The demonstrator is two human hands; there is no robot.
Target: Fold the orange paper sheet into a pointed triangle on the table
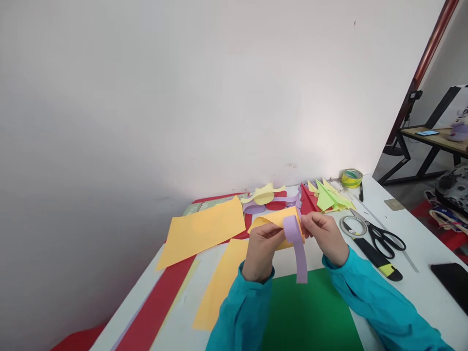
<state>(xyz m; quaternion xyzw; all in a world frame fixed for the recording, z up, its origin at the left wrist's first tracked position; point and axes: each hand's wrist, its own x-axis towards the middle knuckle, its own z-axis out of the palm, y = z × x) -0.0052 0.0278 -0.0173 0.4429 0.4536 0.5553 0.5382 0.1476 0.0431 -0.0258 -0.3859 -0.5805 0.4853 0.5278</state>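
Above the table, my left hand (pixel 262 248) has its fingers closed on a rolled sheet of orange paper (pixel 288 214). A purple paper strip (pixel 300 261) curls over the roll's right end and hangs down in front of it. On the right side, my right hand (pixel 324 233) pinches at the edge of the roll, where the purple strip passes; its fingertips partly hide what exactly they grip. Below both hands lies a green sheet (pixel 310 312). Another orange sheet (pixel 204 231) rests to the left, with one more orange piece (pixel 221 287) nearer me.
To the right are black-handled scissors (pixel 383 240), a box cutter (pixel 380 261), a clear tape roll (pixel 353 226) and a ruler (pixel 409 261). Folded green paper planes (pixel 329 195), curled paper pieces (pixel 263 195) and a yellow tape roll (pixel 351 178) stand along the wall. A black phone-like slab (pixel 453 282) lies far right.
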